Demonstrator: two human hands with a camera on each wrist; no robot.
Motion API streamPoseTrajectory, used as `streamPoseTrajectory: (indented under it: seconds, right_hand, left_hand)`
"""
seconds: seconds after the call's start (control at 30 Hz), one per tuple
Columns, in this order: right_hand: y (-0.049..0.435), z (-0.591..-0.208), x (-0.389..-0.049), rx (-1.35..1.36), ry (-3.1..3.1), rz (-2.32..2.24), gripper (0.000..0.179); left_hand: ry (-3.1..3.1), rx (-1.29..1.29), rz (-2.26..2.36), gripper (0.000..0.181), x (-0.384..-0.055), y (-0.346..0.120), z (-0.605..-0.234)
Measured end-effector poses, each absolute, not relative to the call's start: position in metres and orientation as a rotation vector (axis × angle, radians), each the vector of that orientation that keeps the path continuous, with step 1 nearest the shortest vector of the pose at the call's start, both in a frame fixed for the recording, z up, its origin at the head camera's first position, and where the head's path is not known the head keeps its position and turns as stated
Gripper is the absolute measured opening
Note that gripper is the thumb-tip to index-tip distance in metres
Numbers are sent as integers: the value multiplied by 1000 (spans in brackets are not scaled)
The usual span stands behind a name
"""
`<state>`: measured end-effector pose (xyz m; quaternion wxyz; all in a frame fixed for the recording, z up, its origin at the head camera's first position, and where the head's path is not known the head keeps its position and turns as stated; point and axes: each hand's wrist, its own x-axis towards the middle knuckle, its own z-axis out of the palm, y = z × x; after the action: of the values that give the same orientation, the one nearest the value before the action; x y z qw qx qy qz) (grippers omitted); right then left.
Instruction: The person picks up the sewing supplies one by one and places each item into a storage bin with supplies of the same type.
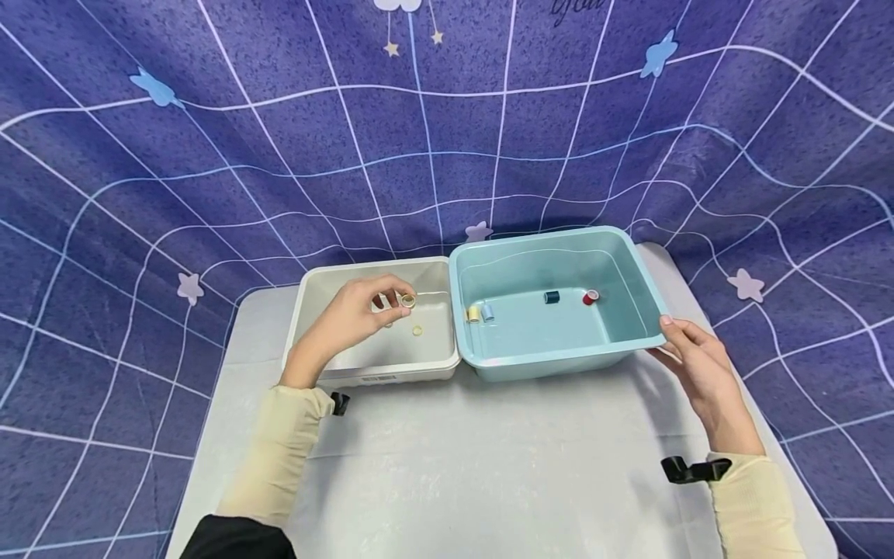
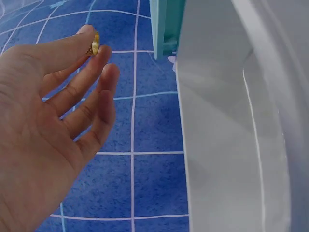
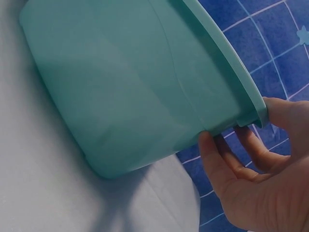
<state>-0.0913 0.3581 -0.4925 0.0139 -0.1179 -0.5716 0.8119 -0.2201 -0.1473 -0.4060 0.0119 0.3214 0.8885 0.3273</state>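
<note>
My left hand (image 1: 363, 310) pinches a gold ring (image 2: 96, 43) between thumb and fingertips, above the white bin (image 1: 377, 369). Down on that bin's floor lies another ring (image 1: 417, 331), with one more partly hidden near my fingers. At its front right corner, the teal bin (image 1: 559, 361) is held by my right hand (image 1: 698, 365), thumb over the rim and fingers underneath on the outer wall. Inside the teal bin are small thread spools: a yellow spool (image 1: 473, 314) beside a light blue spool (image 1: 487, 312), a dark teal spool (image 1: 552, 296) and a red spool (image 1: 590, 296).
Both bins stand side by side at the back of a table with a pale grey cover (image 1: 517, 466), their rims meeting. Behind them hangs a blue curtain (image 1: 447, 124) with white grid lines and stars. A dark strap (image 1: 694, 470) sits at my right wrist.
</note>
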Motion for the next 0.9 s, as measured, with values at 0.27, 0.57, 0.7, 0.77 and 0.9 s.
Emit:
streamPoseTrajectory:
  seconds: [0.27,0.57,0.7,0.77,0.9]
  right_hand:
    - [358,-493,-92,-363,-1759,2533,13]
    - [358,-493,-92,-361,-1766,2523,14]
    - [357,-493,-92,-355,-1763,2521,14]
    - [357,-493,-92,-352,-1762,2520,14]
    - [358,-494,-92,-357,-1766,2518,14]
  left_hand:
    - [2714,1065,964,22,-243,-149,-394]
    - [2693,1135,839,24,-271,-150,-391]
    - [2639,1128,825,26,-283,-150,-396]
    - [2616,1117,821,28,-289,-151,-401]
    - [2582,1121,771,29,-299,-150,-411]
